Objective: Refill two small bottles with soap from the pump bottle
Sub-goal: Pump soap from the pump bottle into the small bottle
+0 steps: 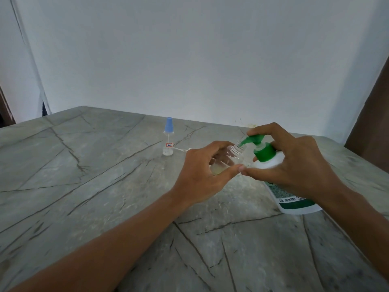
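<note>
My left hand [200, 178] grips a small clear bottle [229, 157], uncapped and tilted, with pale yellowish soap in its lower part. Its open neck meets the green nozzle of the white pump bottle [280, 180], which leans on the table. My right hand [294, 163] wraps round the pump bottle's shoulder, with the forefinger on top of the green pump head. A second small clear bottle [168, 140] with a blue spray cap and a small label stands upright farther back on the table, apart from both hands.
The grey stone-look table [105, 186] runs to a white wall at the back. A thin white tube [182, 150], apparently a loose spray part, lies just right of the standing bottle. Something dark brown [372, 114] stands at the right edge.
</note>
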